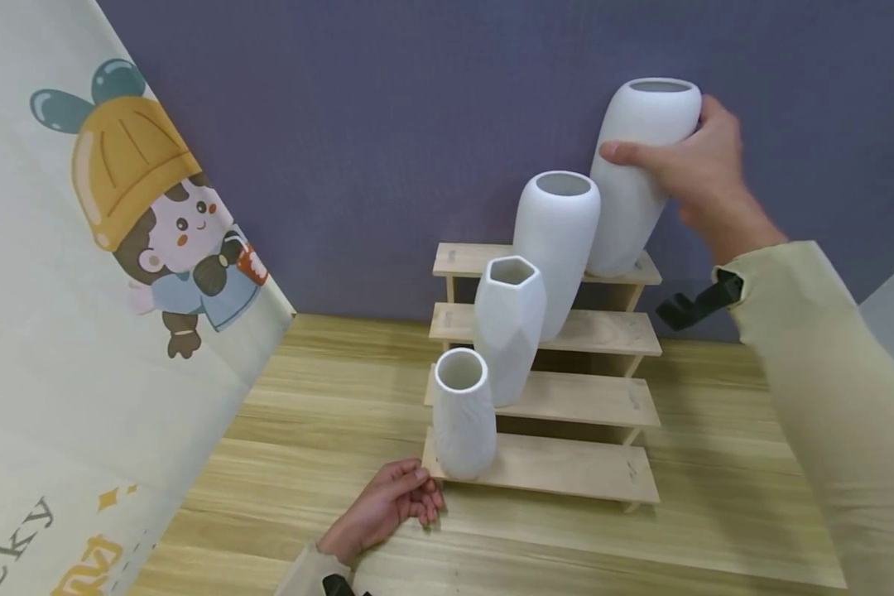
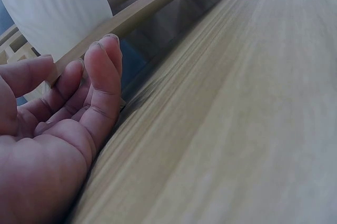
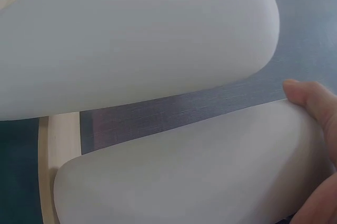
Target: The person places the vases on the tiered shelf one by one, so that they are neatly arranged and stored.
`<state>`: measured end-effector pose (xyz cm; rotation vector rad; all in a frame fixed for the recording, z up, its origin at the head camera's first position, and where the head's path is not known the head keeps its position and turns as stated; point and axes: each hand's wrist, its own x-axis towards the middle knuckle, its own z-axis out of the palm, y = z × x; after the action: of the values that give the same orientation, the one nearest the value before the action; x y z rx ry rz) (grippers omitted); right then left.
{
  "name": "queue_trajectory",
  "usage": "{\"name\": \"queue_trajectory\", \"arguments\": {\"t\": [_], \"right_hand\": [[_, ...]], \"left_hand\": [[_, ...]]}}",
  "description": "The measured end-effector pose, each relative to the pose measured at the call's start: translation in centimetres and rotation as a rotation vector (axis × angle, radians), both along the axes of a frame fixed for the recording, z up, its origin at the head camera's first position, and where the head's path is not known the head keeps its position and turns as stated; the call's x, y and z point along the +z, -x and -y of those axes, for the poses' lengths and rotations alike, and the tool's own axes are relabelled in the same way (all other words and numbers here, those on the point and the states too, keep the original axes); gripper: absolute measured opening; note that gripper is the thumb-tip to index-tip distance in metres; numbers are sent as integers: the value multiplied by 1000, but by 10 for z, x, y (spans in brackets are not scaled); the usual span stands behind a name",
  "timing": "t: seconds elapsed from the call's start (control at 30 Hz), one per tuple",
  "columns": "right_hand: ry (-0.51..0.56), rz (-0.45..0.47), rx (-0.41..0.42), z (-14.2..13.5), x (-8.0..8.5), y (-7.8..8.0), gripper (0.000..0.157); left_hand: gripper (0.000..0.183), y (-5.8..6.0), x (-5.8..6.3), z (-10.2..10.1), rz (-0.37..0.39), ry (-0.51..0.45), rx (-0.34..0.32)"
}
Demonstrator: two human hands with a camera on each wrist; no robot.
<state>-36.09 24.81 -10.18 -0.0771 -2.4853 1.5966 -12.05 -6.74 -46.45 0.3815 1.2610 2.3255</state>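
My right hand [image 1: 704,161] grips the tallest white vase [image 1: 626,223] near its top, thumb across the front. That vase leans a little to the right, its base on the top step of a wooden stepped stand [image 1: 574,463]. At the stand's front left corner, my left hand [image 1: 398,501] pinches the lowest board between thumb and fingers, palm turned up close over the table. One step below the gripped vase stands another smooth white vase [image 1: 555,232]. Lower come a faceted vase [image 1: 508,331] with an angular mouth and a short textured vase [image 1: 464,430] on the bottom step.
The stand rests on a wood-grain tabletop [image 1: 290,430] against a dark blue-grey wall [image 1: 358,149]. On the left rises a white panel [image 1: 37,290] with a cartoon figure in a yellow hat. The vases stand close together, overlapping diagonally in the head view.
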Motion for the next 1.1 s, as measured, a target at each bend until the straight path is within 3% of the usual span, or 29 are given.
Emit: {"name": "queue_trajectory", "arguments": {"t": [0.43, 0.7, 1.1], "right_hand": [[-40, 3, -13, 5, -7, 1, 92], [-5, -1, -18, 3, -6, 3, 90], [-24, -29, 24, 2, -9, 1, 88]], "left_hand": [[28, -3, 0, -1, 1, -3, -1], [26, -3, 0, -1, -4, 6, -3], [27, -3, -1, 2, -6, 28, 10]]}}
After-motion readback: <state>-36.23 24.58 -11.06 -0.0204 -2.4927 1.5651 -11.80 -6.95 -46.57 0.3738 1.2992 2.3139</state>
